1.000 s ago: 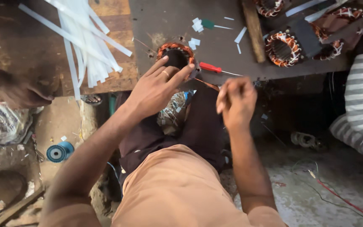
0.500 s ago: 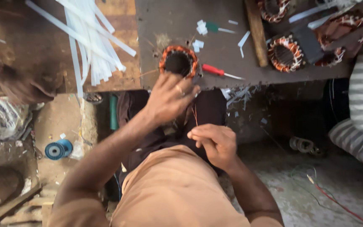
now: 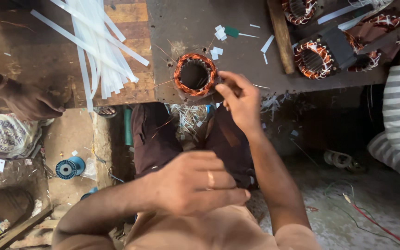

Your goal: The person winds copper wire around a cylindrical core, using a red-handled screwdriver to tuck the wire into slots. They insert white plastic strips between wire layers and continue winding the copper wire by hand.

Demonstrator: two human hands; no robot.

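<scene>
Your right hand reaches to the edge of the workbench, fingertips drawn together at the right rim of the motor stator; whether they pinch a wire there is too fine to tell. That stator sits at the near edge of the bench, between your knees: a dark round core with a hollow centre, ringed on top by a thick band of shiny orange-copper winding, thin loose strands poking out around it. Your left hand rests low against your torso, fingers curled together, a ring on one finger, holding nothing that shows. White insulation strips lie fanned out on the bench to the left.
</scene>
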